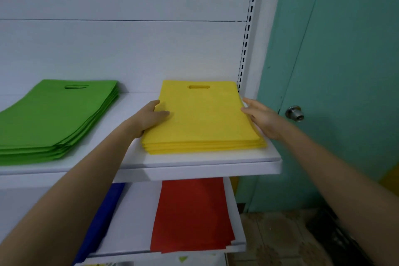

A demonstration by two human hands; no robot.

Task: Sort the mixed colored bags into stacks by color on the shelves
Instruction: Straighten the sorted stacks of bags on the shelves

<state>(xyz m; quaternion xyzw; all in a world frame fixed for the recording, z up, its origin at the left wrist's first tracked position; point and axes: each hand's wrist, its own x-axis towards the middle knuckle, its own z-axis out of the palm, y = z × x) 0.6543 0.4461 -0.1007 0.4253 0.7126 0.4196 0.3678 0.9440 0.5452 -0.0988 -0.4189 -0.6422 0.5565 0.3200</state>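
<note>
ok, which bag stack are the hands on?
The yellow stack, right end of the upper shelf: left hand and right hand touch its side edges. The green stack, red stack and blue stack lie untouched.

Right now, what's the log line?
yellow bags: stacked, upper shelf | left hand: on left edge | right hand: at right edge

The upper white shelf board in front of me carries two flat stacks of non-woven fabric bags with cut-out handles. A green stack lies on its left part and runs out of my view. A yellow stack lies at its right end, well apart from the green one. On the lower white shelf board lie blue bags at the left and red bags to their right, not touching.
</note>
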